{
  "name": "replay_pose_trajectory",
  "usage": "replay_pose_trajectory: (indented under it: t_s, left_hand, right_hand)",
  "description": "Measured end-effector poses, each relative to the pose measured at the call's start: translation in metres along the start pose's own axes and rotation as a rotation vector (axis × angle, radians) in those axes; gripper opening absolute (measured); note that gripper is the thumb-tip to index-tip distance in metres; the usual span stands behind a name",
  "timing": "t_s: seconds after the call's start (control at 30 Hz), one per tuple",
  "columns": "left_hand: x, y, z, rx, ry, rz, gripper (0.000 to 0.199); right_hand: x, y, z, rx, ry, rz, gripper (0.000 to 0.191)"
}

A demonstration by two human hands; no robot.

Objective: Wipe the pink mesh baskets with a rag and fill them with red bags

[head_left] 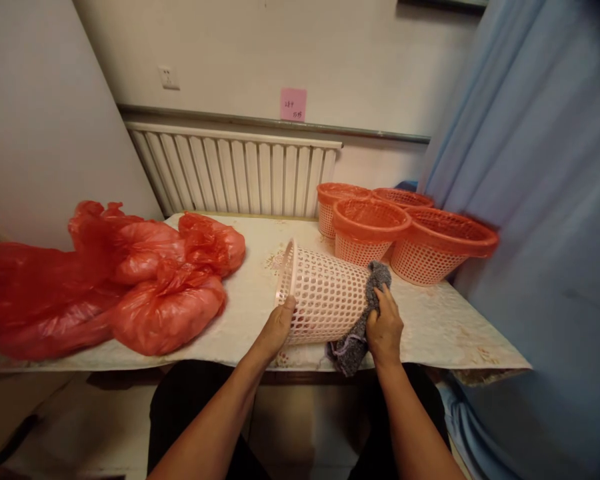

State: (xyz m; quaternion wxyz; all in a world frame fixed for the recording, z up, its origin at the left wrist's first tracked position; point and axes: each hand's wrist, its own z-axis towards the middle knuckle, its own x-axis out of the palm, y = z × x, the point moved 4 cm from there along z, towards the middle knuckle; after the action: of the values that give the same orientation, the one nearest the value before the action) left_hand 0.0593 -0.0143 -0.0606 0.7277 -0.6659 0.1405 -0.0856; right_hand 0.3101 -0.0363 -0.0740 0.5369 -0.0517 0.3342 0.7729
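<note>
A pale pink wastebasket (325,293) with a lattice wall lies tipped on its side over the table, its mouth facing left. My left hand (279,323) grips its rim, the thumb on the outside and the other fingers hidden. At the basket's base, my right hand (385,327) presses a dark grey cloth (353,350) against the bottom. Part of the cloth hangs down near the table's front edge. Just behind stand several similar baskets, the nearest one (363,252) lined with a red plastic bag that is folded over its rim.
Filled red plastic bags (165,313) are heaped on the left of the cloth-covered table (460,327). A white radiator (250,170) runs along the wall behind. A blue curtain (545,200) hangs on the right, close to the lined baskets.
</note>
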Motion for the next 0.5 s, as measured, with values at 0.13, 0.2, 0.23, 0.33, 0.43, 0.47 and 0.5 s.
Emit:
replay_pose_trajectory:
  t_s: [0.13,0.2,0.23,0.33,0.43,0.47,0.5]
  left_hand:
    - [0.003,0.002,-0.006,0.01,0.029,-0.031,0.078]
    - [0.004,0.005,-0.01,0.028,0.03,-0.013,0.077]
    - [0.003,0.007,-0.013,0.046,0.028,0.004,0.077]
    - [0.002,0.015,-0.022,0.106,0.048,0.044,0.074]
    - [0.0,0.023,-0.03,0.147,0.092,0.062,0.073]
    - [-0.001,0.026,-0.032,0.157,0.095,0.077,0.073]
    - [-0.002,0.029,-0.034,0.167,0.093,0.098,0.073]
  right_hand:
    - [-0.001,0.0,-0.003,-0.006,-0.012,0.003,0.053]
    - [-0.002,0.0,-0.003,-0.001,-0.017,0.0,0.052]
    - [-0.002,0.0,-0.004,0.003,-0.02,-0.002,0.052]
    - [-0.003,0.0,-0.005,0.004,-0.023,-0.008,0.052]
    - [-0.004,0.0,-0.006,-0.004,-0.03,-0.004,0.051]
    - [-0.004,0.0,-0.006,-0.004,-0.031,-0.003,0.051]
    - [-0.004,0.0,-0.006,-0.001,-0.032,-0.001,0.051]
